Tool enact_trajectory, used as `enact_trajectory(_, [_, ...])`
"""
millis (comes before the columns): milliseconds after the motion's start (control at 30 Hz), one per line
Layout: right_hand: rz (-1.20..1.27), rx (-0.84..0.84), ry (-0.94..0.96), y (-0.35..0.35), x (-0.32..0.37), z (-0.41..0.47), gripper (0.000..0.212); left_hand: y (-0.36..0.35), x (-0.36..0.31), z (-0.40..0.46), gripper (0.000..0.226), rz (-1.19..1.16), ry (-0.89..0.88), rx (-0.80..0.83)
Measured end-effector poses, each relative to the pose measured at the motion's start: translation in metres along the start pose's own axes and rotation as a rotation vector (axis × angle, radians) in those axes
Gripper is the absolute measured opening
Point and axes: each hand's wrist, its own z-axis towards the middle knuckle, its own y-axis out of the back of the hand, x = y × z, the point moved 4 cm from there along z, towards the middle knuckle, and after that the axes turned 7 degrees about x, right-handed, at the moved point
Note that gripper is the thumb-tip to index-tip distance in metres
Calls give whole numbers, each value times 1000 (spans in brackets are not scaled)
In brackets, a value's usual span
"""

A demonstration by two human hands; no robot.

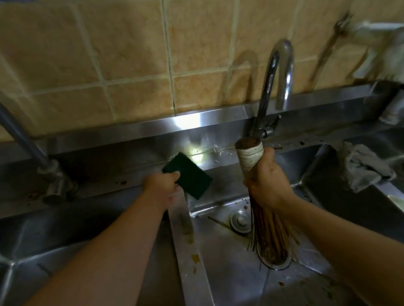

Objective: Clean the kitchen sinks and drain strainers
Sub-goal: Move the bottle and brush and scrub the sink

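- My right hand (266,182) grips the bamboo brush (258,196) upright, bristles jammed into the drain (276,262) for scrubbing.
- My left hand (165,189) pinches the green scouring pad (188,176), parked over the divider, ready.

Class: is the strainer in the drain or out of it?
Out: the strainer lies on the sink floor, beside the drain.

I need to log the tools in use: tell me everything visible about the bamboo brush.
The bamboo brush is a bundle of thin brown splints, bound at the top with pale wrapping. It stands upright in the middle sink, its splayed tips down in the drain opening. The right hand grips it just below the wrapping.
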Motion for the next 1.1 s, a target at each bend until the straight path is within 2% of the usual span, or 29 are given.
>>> enact_trajectory(167, [-19,-32,-38,42,-3,-30,55,-38,-16,-42,21,263,-194,46])
enact_trajectory(267, [-29,-57,-27,61,-9,-40,54,-60,-19,-67,14,281,-189,111])
enact_trajectory(400, [13,-69,-15,79,-22,-44,56,-82,-18,-93,21,341,-178,178])
enact_trajectory(533, [42,-62,9,88,-38,-44,58,-105,-15,-105,25,343,-165,168])
enact_trajectory(733, [56,-33,29,91,-65,-38,62,-138,1,-111,14,284,-131,138])
enact_trajectory(1100, [120,-18,100,90,-100,-31,56,-160,29,-107,25,266,-75,115])
